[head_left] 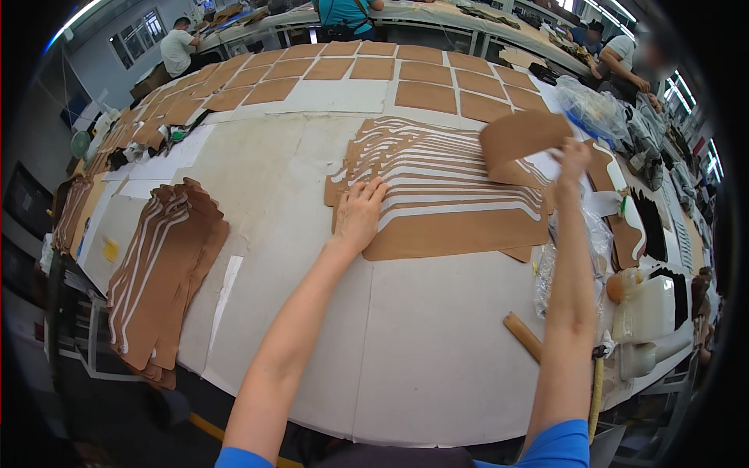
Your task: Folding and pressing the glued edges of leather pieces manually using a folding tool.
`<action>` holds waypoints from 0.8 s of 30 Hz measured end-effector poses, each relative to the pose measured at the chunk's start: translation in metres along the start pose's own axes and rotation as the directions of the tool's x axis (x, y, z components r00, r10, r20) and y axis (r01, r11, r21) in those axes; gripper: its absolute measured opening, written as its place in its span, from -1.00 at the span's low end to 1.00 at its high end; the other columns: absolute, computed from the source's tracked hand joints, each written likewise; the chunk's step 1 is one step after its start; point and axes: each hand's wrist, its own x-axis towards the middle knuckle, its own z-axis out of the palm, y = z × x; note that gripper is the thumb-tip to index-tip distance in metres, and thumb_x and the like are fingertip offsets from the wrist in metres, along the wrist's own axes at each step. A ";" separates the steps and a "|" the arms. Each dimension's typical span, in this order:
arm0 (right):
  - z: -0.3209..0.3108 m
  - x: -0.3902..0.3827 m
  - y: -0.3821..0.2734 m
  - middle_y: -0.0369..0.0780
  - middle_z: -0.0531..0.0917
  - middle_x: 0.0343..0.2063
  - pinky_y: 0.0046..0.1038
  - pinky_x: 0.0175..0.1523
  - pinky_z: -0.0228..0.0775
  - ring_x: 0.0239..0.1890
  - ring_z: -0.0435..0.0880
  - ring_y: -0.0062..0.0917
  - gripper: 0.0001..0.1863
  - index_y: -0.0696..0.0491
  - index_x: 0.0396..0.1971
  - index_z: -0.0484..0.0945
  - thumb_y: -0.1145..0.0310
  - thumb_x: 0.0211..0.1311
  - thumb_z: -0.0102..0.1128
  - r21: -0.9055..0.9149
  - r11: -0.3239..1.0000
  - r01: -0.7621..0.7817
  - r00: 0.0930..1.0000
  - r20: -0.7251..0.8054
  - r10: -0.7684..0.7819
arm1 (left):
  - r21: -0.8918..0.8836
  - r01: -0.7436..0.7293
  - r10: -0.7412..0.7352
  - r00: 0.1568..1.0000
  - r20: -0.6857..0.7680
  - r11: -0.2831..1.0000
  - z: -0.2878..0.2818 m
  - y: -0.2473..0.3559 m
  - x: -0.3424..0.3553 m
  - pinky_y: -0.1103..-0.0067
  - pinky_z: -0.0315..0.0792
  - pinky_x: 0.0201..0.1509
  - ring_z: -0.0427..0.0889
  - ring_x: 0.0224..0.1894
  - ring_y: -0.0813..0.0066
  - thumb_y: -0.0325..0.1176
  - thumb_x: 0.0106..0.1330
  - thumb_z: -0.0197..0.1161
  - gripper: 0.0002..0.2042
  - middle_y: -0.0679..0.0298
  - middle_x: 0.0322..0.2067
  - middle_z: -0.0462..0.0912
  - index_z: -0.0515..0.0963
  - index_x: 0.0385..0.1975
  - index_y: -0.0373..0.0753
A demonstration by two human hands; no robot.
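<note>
Brown sheet pieces with white-coated edges lie overlapped in a fanned stack (pixel 452 230) in the middle of the table. Across the left end of that stack rests my left hand (pixel 360 214), fingers extended and lying on the pieces. My right hand (pixel 573 161) is raised over the stack's right end, its fingers closed at the edge of a curved brown piece (pixel 524 142). That piece is lifted, bent and slightly blurred. The exact grip of my right fingertips is hard to see.
Another pile of brown pieces (pixel 168 273) overhangs the table's left edge. Rows of brown rectangles (pixel 425 97) cover the far side. At right are a plastic jug (pixel 644 308), clear plastic bags (pixel 589 109) and a brown stick (pixel 523 335). Other people work beyond the table.
</note>
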 end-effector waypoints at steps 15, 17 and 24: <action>-0.059 -0.331 -0.251 -0.05 0.68 0.13 -0.56 -0.26 0.64 -0.31 0.66 -0.64 -0.79 0.19 0.05 0.51 0.59 0.48 0.15 0.200 0.974 0.103 0.657 0.722 -0.217 | -0.592 0.752 0.288 0.658 0.695 -0.290 -0.107 0.062 -0.091 0.34 0.56 0.31 0.65 0.27 0.18 0.26 0.60 0.00 -0.32 0.01 0.17 0.68 0.47 0.36 -0.26; -0.044 -0.389 -0.231 -0.01 0.67 0.14 -0.48 -0.23 0.70 -0.15 0.75 -0.54 -0.76 0.19 0.03 0.50 0.69 0.41 0.13 0.325 0.943 0.072 0.433 0.841 -0.324 | -0.384 0.793 0.535 0.605 0.590 -0.473 -0.116 0.045 -0.124 0.33 0.58 0.30 0.67 0.26 0.27 0.33 0.59 -0.06 -0.25 0.03 0.18 0.67 0.45 0.37 -0.29; -0.020 -0.498 -0.202 -0.10 0.58 0.12 -0.20 0.14 0.39 0.12 0.56 -0.22 -0.72 0.11 -0.06 0.54 0.35 0.33 0.36 0.416 0.891 0.183 0.045 0.901 -0.431 | -0.428 0.854 0.127 0.409 0.904 0.297 -0.178 0.010 -0.197 0.65 0.51 -0.27 0.62 -0.30 0.68 -0.29 0.47 0.39 -0.45 0.31 -0.15 0.75 0.47 0.43 -0.22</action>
